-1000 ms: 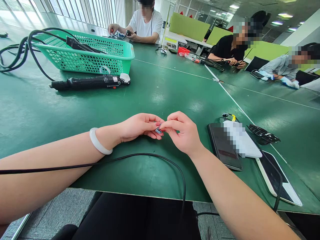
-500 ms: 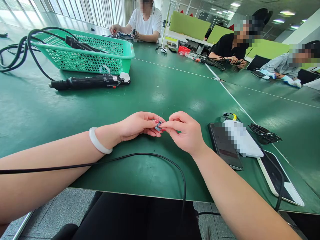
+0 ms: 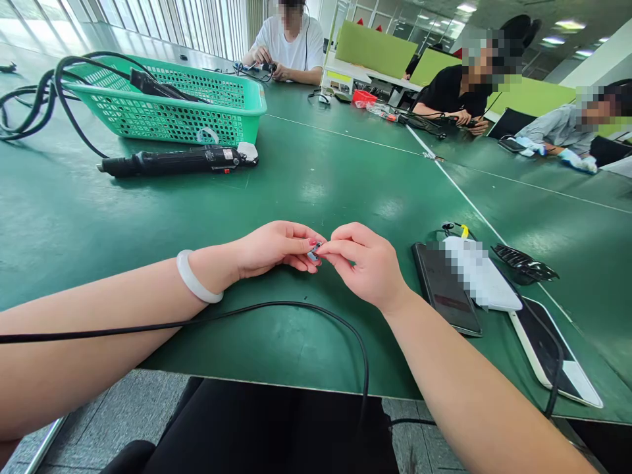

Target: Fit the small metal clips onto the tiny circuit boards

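Observation:
A tiny bluish-grey part with dark and metallic bits [image 3: 315,251] is pinched between the fingertips of my two hands, just above the green table. My left hand [image 3: 271,250], reaching in from the left below a white bangle [image 3: 195,280], grips it between thumb and fingers. From the right, my right hand [image 3: 368,263] is closed with thumb and forefinger on the same part's near right side. Fingertips cover much of it, so its exact kind does not show.
A green basket [image 3: 172,122] with black cables stands at the back left, a black electric screwdriver [image 3: 172,161] before it. Phones [image 3: 444,286], a white device [image 3: 476,263] and a black hair claw [image 3: 524,263] lie right. A black cable [image 3: 276,305] crosses in front. Several people sit across the table.
My right fingertips have shifted slightly left over the small part, which has turned a little. My left hand stays nearly still. The person at the back has drawn a hand inward.

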Demonstrator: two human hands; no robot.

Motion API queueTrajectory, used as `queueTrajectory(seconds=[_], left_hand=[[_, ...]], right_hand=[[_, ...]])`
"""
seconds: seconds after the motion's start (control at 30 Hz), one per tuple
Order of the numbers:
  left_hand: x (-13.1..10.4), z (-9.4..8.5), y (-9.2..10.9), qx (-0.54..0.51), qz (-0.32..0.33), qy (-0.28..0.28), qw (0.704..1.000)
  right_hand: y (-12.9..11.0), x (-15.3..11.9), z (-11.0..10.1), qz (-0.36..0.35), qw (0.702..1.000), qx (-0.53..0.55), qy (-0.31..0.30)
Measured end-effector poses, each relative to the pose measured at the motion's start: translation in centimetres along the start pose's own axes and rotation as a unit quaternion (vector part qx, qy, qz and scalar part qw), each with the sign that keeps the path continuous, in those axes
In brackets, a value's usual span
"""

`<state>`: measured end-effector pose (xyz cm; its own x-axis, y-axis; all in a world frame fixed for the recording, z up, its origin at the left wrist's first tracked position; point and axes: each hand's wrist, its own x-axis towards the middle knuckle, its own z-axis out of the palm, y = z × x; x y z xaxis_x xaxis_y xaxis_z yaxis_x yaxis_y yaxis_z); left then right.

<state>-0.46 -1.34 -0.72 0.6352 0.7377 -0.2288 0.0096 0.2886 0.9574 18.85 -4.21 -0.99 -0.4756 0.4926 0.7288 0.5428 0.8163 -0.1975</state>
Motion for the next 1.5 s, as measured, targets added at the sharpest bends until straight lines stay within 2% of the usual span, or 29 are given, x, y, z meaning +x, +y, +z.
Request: queueTrajectory(seconds=[0.3, 0.9, 0.97, 1.03, 1.1, 1.2, 1.3, 1.5], left_hand=[[0.0, 0.1, 0.1, 0.006, -0.005, -0.008, 1.000], [0.0, 0.3, 0.1, -0.020, 0.003, 0.001, 1.000], [0.0, 0.4, 0.2, -0.031, 0.013, 0.019, 0.999], [0.1, 0.5, 0.3, -0.053, 0.033, 0.068, 0.996], [0.2, 0.5, 0.4, -0.074, 0.050, 0.128, 0.988], [0.3, 0.5, 0.4, -0.079, 0.055, 0.184, 0.978], [0.5, 0.4, 0.3, -0.076, 0.054, 0.201, 0.975], [0.6, 0.4, 0.2, -0.081, 0.056, 0.194, 0.976]], right_hand=[[-0.2, 0.1, 0.3, 0.020, 0.999, 0.007, -0.042], [-0.2, 0.0, 0.0, 0.115, 0.991, 0.066, -0.021], [-0.2, 0.0, -0.1, 0.123, 0.990, 0.062, -0.019], [-0.2, 0.0, -0.2, 0.142, 0.988, 0.057, -0.022], [0.0, -0.1, -0.2, 0.165, 0.983, 0.057, -0.056], [0.3, -0.3, 0.2, 0.197, 0.965, 0.056, -0.161], [0.4, -0.3, 0.9, 0.223, 0.948, 0.039, -0.222], [0.4, 0.0, 1.5, 0.227, 0.943, 0.013, -0.245]])
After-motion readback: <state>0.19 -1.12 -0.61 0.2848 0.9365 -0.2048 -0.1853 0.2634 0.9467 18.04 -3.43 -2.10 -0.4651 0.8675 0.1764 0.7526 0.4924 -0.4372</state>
